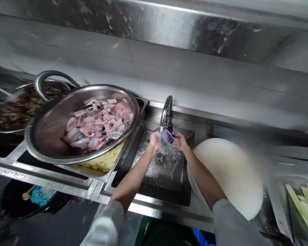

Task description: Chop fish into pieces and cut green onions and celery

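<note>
Water runs from a curved metal faucet (166, 111) over a small purple thing (165, 136) between my hands. Splashing blurs it, so I cannot make out its kind. My left hand (154, 140) holds its left side with fingers curled. On the other side, my right hand (179, 141) grips its edge with bent fingers, partly hidden by the spray. Both hands are just below the spout, above the metal sink (146, 150). A flat metal surface (166, 174) lies wet in the sink beneath them.
Left of the sink, a large steel bowl (48, 133) of cut fish pieces (100, 123) rests tilted over a tray of pale yellow slices (102, 162). To the right stands a round white tub (228, 177) of cloudy liquid. Green stalks (304, 206) lie farther right.
</note>
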Available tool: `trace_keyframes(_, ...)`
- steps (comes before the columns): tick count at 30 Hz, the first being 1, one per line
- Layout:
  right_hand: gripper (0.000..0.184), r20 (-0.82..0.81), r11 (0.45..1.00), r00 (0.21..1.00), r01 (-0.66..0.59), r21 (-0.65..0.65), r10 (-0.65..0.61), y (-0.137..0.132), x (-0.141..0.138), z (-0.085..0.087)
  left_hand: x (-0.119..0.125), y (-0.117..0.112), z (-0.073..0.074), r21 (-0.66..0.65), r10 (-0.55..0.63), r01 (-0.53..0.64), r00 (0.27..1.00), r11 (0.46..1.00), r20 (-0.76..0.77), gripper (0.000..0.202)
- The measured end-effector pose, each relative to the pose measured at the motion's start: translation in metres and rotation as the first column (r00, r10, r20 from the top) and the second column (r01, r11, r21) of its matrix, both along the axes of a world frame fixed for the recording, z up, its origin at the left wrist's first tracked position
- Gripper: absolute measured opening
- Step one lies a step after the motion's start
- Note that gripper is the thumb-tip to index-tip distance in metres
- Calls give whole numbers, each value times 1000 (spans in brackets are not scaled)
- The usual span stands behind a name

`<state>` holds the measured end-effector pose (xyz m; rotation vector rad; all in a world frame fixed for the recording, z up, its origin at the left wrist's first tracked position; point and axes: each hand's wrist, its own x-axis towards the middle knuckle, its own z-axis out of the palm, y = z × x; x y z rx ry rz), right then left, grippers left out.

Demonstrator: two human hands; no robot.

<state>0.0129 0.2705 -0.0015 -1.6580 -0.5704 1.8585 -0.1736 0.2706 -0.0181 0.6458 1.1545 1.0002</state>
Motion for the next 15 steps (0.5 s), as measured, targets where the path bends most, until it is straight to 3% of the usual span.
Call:
trace_keyframes(3,64,-130,975,968,-221,-30,215,-8,-31,-14,8,4,4,-46,60,-60,998,997,11,27)
trace_keyframes(5,74,-182,946,931,-323,-8,316,-13,-41,-19,6,7,6,0,110,-110,993,994,-45,33)
trace_keyframes(8,67,-168,938,923,-346,29,345,-18,-42,-20,-9,5,6,150,143,-115,971,982,-190,45)
trace_keyframes(10,56,-125,925,917,-374,67,380,-19,-39,-18,-23,-2,4,309,102,10,934,951,-343,52)
trace_keyframes(11,51,-100,914,910,-396,83,403,-19,-38,-18,-29,-9,2,391,60,127,900,912,-432,58)
trace_keyframes(13,42,-51,891,891,-446,90,451,-21,-36,-16,-41,-29,-3,474,-35,420,775,774,-631,78)
trace_keyframes(15,35,-25,861,862,-505,65,507,-25,-34,-16,-49,-52,-11,400,-126,650,608,646,-784,97)
